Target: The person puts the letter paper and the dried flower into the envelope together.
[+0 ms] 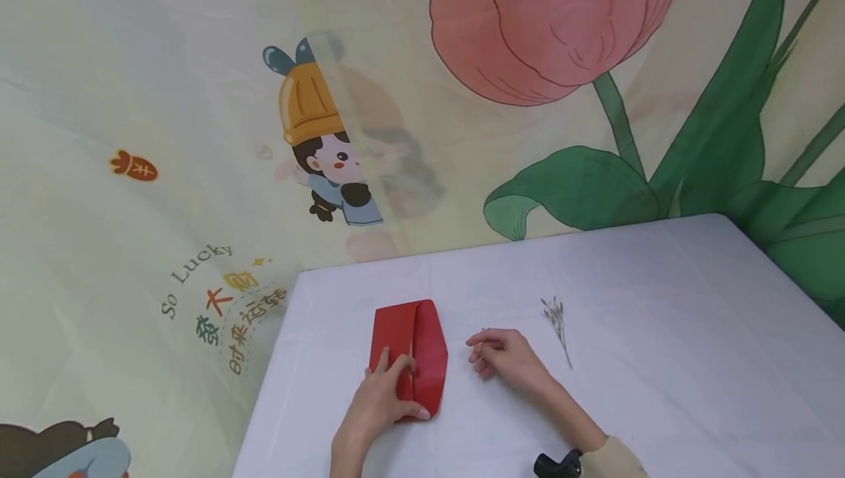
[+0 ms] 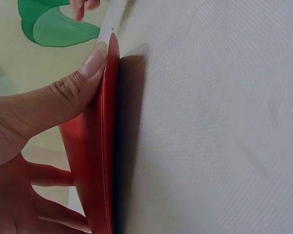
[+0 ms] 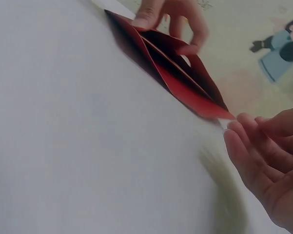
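A red paper envelope [image 1: 393,331] lies on the white-covered table with its flap [image 1: 432,361] folded out to the right. My left hand [image 1: 379,394] holds it near the lower end. The left thumb [image 2: 85,73] presses on the flap, and the other fingers spread over the envelope's body, one bent at the opening. The right wrist view shows the envelope's mouth [image 3: 178,73] gaping. To the right of the flap, my right hand [image 1: 505,357] hovers with loosely curled fingers and nothing in them. A thin dried flower sprig [image 1: 557,322] lies beyond it.
The white tablecloth [image 1: 660,317] covers the table up to its back edge. Behind stands a printed backdrop [image 1: 218,97] with a tulip and cartoon figures. A black device [image 1: 557,465] sits at the right wrist, beside a beige sleeve [image 1: 614,460].
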Action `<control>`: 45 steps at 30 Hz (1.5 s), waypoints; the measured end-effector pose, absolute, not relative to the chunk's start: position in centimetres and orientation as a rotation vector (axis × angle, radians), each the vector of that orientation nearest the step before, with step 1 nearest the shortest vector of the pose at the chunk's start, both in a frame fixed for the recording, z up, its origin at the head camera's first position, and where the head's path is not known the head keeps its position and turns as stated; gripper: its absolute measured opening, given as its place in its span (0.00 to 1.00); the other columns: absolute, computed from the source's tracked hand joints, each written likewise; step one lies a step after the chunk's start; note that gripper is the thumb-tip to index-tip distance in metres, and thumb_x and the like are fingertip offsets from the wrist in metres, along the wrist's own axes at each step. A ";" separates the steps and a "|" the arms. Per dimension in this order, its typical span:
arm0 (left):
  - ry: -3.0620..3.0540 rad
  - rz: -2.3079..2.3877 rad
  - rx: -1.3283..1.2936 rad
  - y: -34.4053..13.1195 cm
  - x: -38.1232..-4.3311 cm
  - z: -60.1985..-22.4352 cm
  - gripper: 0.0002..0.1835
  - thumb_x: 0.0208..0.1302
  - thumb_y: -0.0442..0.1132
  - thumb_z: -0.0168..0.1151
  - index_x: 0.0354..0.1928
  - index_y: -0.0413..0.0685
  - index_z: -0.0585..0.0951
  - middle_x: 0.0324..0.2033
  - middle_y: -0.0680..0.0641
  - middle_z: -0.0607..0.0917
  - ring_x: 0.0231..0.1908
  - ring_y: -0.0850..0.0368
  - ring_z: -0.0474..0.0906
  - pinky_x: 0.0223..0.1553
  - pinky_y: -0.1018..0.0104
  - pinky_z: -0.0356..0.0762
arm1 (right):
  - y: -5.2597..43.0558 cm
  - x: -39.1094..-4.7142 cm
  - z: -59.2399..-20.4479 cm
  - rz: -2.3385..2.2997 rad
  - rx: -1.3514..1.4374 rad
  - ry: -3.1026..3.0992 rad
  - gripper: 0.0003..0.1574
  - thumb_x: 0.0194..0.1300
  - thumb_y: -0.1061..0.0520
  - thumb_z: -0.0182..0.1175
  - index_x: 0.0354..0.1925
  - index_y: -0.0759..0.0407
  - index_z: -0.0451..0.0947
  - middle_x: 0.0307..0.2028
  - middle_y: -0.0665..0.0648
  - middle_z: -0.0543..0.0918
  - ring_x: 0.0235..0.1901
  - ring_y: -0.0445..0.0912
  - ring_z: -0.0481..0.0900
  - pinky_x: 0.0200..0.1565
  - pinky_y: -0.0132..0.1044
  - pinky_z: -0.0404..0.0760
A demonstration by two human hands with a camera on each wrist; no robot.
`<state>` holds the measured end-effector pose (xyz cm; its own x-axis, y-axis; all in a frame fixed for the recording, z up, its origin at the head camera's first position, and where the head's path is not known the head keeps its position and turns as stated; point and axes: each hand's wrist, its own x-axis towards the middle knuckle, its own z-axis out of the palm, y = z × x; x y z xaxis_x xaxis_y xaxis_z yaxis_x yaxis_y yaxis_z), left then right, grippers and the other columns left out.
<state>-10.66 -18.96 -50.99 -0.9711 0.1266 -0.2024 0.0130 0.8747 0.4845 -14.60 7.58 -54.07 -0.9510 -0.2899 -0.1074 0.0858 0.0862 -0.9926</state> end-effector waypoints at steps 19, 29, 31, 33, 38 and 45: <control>2.852 0.684 0.107 -19.5 -10.5 -51.2 0.35 0.41 0.54 0.86 0.51 0.64 0.76 0.72 0.28 0.67 0.61 0.09 0.64 0.51 0.26 0.78 | 16.0 -13.3 -52.2 -1.638 0.357 2.692 0.17 0.69 0.59 0.64 0.53 0.67 0.82 0.43 0.65 0.87 0.37 0.50 0.86 0.33 0.30 0.82; 2.824 0.708 0.079 -19.4 -10.6 -51.1 0.35 0.42 0.53 0.86 0.52 0.64 0.76 0.73 0.28 0.65 0.63 0.09 0.62 0.50 0.28 0.79 | 16.3 -13.9 -53.5 -1.372 0.346 2.878 0.31 0.68 0.62 0.64 0.64 0.77 0.70 0.50 0.76 0.76 0.46 0.65 0.82 0.45 0.56 0.84; 2.825 0.710 0.081 -19.4 -10.7 -51.2 0.35 0.42 0.53 0.86 0.52 0.64 0.76 0.73 0.28 0.65 0.62 0.09 0.62 0.50 0.28 0.80 | 16.1 -14.1 -53.8 -1.345 0.349 2.884 0.33 0.67 0.62 0.64 0.65 0.79 0.68 0.50 0.77 0.76 0.45 0.65 0.81 0.44 0.56 0.83; 2.825 0.712 0.082 -19.4 -10.8 -51.2 0.35 0.42 0.52 0.86 0.52 0.64 0.76 0.73 0.28 0.65 0.62 0.09 0.62 0.49 0.28 0.80 | 16.0 -14.3 -54.0 -1.328 0.353 2.884 0.34 0.67 0.61 0.64 0.64 0.80 0.68 0.49 0.76 0.76 0.44 0.64 0.81 0.43 0.56 0.82; 2.818 0.713 0.077 -19.3 -10.8 -51.2 0.35 0.42 0.52 0.86 0.53 0.63 0.77 0.73 0.29 0.66 0.64 0.11 0.63 0.49 0.29 0.81 | 16.0 -14.6 -54.5 -1.313 0.391 2.902 0.30 0.67 0.59 0.64 0.59 0.80 0.73 0.45 0.72 0.78 0.41 0.60 0.79 0.41 0.54 0.80; 2.811 0.729 0.084 -19.2 -10.9 -51.2 0.35 0.42 0.51 0.86 0.53 0.64 0.76 0.73 0.29 0.66 0.63 0.12 0.63 0.48 0.31 0.82 | 16.2 -15.1 -54.8 -1.305 0.469 2.908 0.22 0.64 0.61 0.64 0.53 0.74 0.79 0.42 0.69 0.80 0.38 0.59 0.79 0.34 0.48 0.77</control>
